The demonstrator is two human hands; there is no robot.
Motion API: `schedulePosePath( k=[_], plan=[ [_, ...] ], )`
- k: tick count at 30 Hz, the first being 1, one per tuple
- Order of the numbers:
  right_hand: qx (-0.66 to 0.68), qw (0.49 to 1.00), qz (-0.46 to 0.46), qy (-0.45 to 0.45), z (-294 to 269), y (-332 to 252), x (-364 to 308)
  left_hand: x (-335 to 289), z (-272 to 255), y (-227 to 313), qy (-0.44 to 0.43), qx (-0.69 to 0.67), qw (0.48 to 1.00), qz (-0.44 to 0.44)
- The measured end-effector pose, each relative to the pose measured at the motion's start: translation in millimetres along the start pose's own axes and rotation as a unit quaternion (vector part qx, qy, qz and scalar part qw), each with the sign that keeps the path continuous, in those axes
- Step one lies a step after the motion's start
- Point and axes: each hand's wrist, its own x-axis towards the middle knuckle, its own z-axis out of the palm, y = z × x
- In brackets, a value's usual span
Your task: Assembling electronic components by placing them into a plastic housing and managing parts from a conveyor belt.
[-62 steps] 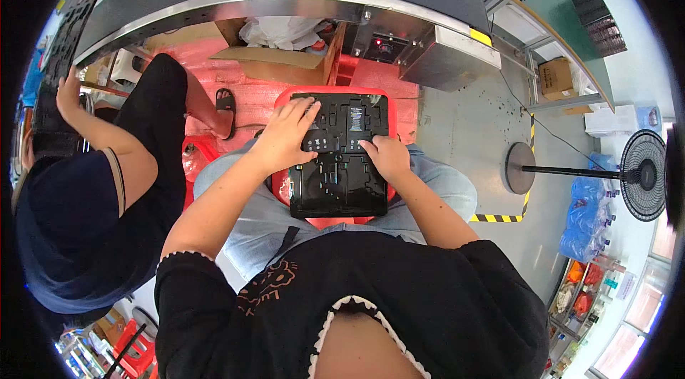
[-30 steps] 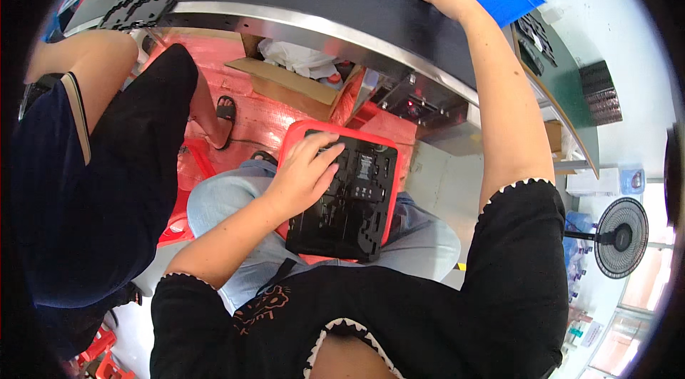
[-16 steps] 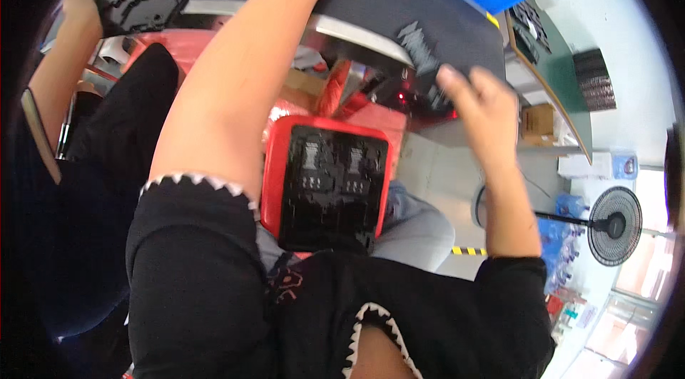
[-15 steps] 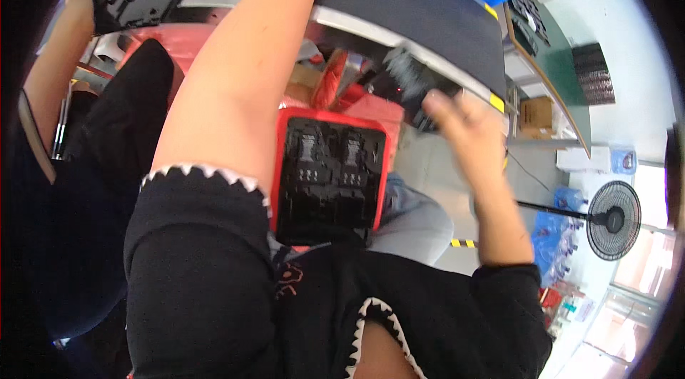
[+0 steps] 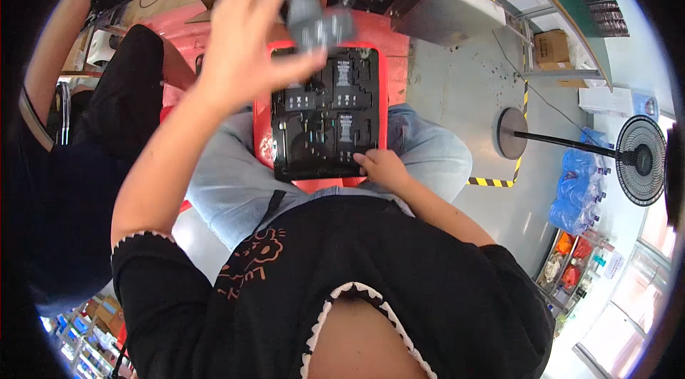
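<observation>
A black tray [image 5: 314,168] sits in front of my lap, with several flat black battery-like parts [image 5: 345,127] bearing pale print in its recesses. Above its far left part, my left hand [image 5: 246,44] is raised, thumb and fingers around a dark, flat, angular part [image 5: 314,21] with pale print. Motion smears this part, so its exact kind is unclear. At the tray's near right corner, my right hand [image 5: 384,168] grips the edge with its fingertips.
Beneath the tray is a red support [image 5: 383,86]. A metal-edged conveyor end [image 5: 449,12] stands ahead. A co-worker's arm [image 5: 64,58] and dark-clad knee are close on the left. A standing fan [image 5: 640,160] and stacked blue bottles [image 5: 571,190] are at right.
My left arm has drawn back from the conveyor to above the tray, now with a dark part. My right hand has come from the right down to the tray's corner. The view has shifted.
</observation>
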Motion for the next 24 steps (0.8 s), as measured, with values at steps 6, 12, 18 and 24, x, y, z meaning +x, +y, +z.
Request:
schedulePosePath(
  k=[6,12,18,24],
  plan=[
    [-0.056,0.994,-0.067,-0.070,-18.7,1.1,8.1,-140.3,12.9,42.4,-0.277,-0.136,0.950,-0.047],
    [-0.052,0.992,0.091,-0.073,-5.8,1.4,10.1,-189.8,49.9,45.7,-0.333,-0.089,0.937,-0.054],
    [-0.174,0.967,-0.083,0.168,10.3,-6.4,-10.2,-203.2,52.3,62.9,-0.371,0.012,0.924,-0.088],
    [-0.330,0.935,-0.120,0.057,23.4,1.2,-30.4,-185.1,50.6,87.7,-0.405,0.177,0.889,-0.120]
  ],
)
